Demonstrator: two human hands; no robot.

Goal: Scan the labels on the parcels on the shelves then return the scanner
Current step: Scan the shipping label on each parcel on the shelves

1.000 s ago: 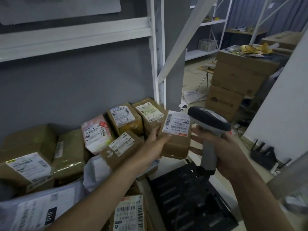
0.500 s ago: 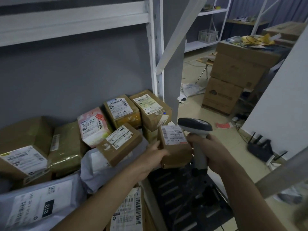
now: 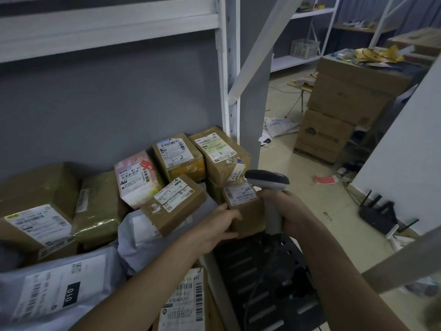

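Scanner (image 3: 267,181) upright in right hand (image 3: 290,212), fingers wrapped round its grey handle, head just above the label (image 3: 241,193) of a small brown box (image 3: 247,212). Likely held that close so the window can read the barcode. Which way the window faces cannot be told from here.

Left hand (image 3: 218,225) grips the same box on its near left side, thumb on top, fingers below. Box sits at the right end of the shelf (image 3: 107,27), tipped label-up, against two taller boxes marked 3-2 (image 3: 177,155) and 3-3 (image 3: 219,151). The grip probably steadies it and turns the label toward the scanner.

Other parcels crowd the shelf to the left: pink-labelled box (image 3: 137,176), tilted brown box (image 3: 174,203) resting on a grey mailer (image 3: 140,237), a bigger mailer marked 010 (image 3: 55,295) in front. Labels mostly face up, so handy for scanning.

Black slotted crate (image 3: 265,283) below the hands, beside the shelf. No scanner stand identifiable.
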